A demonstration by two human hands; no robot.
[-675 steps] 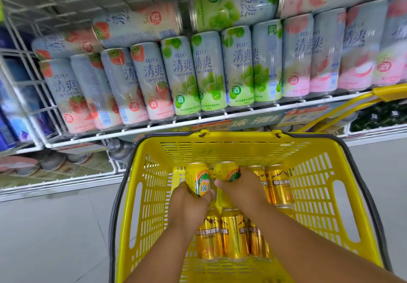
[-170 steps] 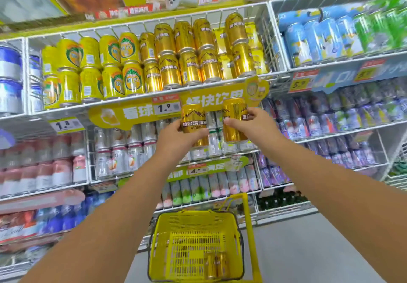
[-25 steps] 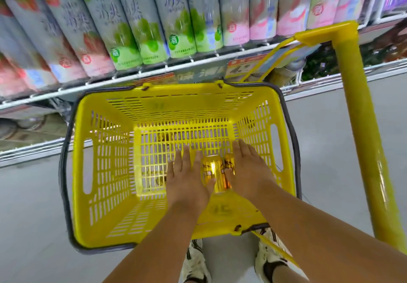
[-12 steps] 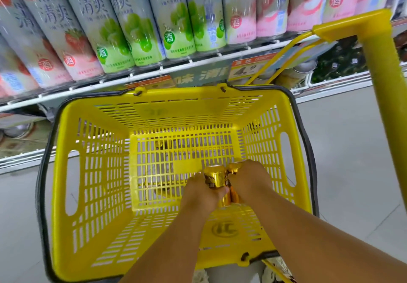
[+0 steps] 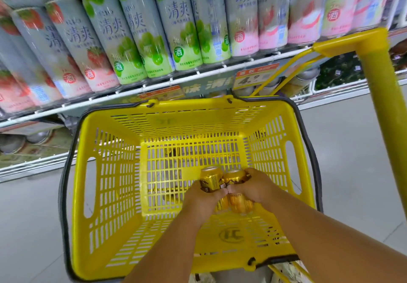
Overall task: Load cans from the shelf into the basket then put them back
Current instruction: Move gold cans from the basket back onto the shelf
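A yellow plastic basket (image 5: 105, 194) stands on the floor below me. Inside it, near the right wall, my left hand (image 5: 203, 203) grips one gold can (image 5: 210, 178) and my right hand (image 5: 256, 187) grips a second gold can (image 5: 236, 179). The two cans touch side by side, tops pointing away from me, lifted a little off the basket's floor. My fingers hide the middle of each can. No other cans lie in the basket.
A wire shelf (image 5: 154, 86) of tall pale cans with strawberry, grape and peach prints runs across the top. The basket's yellow pull handle (image 5: 383, 106) rises at the right. Grey floor (image 5: 352, 161) lies on both sides. A lower shelf (image 5: 26, 148) sits at left.
My hands went from lying flat beside the two gold cans to gripping them, and they have raised the cans slightly. The view has tilted up a little.
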